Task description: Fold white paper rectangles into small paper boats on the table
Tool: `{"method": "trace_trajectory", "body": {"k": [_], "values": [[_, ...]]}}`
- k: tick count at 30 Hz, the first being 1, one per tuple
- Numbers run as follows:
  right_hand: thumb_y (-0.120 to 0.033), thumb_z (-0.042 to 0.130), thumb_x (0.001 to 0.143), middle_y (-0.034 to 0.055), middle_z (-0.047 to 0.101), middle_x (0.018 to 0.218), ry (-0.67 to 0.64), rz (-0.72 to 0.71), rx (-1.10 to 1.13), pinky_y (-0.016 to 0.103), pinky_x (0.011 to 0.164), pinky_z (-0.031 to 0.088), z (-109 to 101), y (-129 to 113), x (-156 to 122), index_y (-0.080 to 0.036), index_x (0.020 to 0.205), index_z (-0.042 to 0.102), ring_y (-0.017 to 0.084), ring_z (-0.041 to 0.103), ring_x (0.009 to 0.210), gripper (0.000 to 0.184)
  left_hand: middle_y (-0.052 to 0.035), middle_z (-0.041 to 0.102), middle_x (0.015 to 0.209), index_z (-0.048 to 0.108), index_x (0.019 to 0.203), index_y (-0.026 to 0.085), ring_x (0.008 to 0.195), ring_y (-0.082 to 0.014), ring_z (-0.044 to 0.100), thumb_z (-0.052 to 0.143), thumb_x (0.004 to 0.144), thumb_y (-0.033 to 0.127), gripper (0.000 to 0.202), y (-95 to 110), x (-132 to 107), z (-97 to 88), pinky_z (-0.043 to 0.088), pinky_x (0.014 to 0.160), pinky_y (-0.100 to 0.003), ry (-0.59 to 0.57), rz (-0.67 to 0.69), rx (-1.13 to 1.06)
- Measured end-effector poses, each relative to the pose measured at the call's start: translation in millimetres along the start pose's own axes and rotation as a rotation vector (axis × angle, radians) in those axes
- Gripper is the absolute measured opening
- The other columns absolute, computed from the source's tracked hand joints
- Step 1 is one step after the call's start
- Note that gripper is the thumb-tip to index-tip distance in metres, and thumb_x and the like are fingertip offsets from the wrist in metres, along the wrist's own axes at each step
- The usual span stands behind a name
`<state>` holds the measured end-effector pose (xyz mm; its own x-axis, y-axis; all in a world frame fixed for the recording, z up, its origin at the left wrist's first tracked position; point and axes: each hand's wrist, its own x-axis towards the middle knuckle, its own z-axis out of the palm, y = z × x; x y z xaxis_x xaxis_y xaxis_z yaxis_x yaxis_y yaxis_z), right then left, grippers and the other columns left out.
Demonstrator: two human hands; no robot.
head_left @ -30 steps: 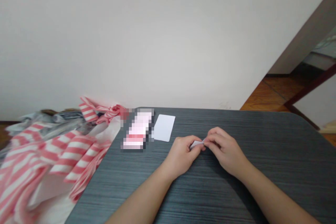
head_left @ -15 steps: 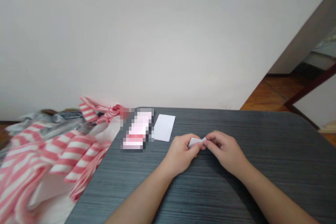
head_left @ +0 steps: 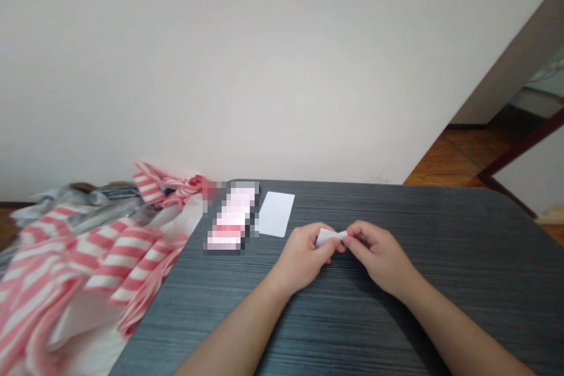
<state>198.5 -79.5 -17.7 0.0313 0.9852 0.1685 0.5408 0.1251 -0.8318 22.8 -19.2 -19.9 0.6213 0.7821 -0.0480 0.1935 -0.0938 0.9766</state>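
A small folded piece of white paper point(head_left: 326, 237) is held between my two hands, a little above the dark table point(head_left: 343, 329). My left hand point(head_left: 306, 255) pinches it with thumb and fingers around its middle. At its right end, the thumb and index finger of my right hand point(head_left: 378, 251) are closed on the narrow tip. My fingers hide part of the paper, so its full shape does not show. To the left of my left hand lies a flat white sheet with rounded corners point(head_left: 277, 214).
A pixelated phone-like slab point(head_left: 231, 217) lies left of the white sheet. Red-and-white striped cloth point(head_left: 118, 255) is heaped beyond the table's left edge. A pale wall point(head_left: 282, 70) rises behind the table. At the far right is wooden floor point(head_left: 453, 155).
Both hands keep hold of the paper. My right hand has shifted very slightly to the right, and the paper's tip shows a little more between the fingers.
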Motion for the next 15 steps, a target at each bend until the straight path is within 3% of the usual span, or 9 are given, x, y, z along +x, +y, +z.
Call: {"method": "trace_trajectory", "body": {"k": [8,15], "values": [[-0.027,0.056,0.09,-0.0014,0.063,0.066,-0.039,0.019,0.073,0.023,0.056,0.04,-3.0,-3.2,0.5,-0.019,0.074,0.064,0.013,0.054,0.06,0.019,-0.0032,0.071,0.077,0.066,0.093,0.015,0.056,-0.0091,0.055,0.06,0.086,0.031,0.019,3.9,1.1,-0.1,0.043,0.053,-0.019,-0.017,-0.018,-0.134],[-0.025,0.054,0.091,-0.0023,0.057,0.061,-0.053,0.047,0.045,0.023,0.055,0.038,-4.7,-4.3,-0.4,-0.019,0.075,0.066,0.012,0.051,0.057,0.021,-0.0042,0.071,0.074,0.064,0.082,0.014,0.053,-0.009,0.053,0.057,0.088,0.032,0.02,3.5,1.5,-1.1,0.042,0.052,-0.02,0.002,-0.02,-0.122]]}}
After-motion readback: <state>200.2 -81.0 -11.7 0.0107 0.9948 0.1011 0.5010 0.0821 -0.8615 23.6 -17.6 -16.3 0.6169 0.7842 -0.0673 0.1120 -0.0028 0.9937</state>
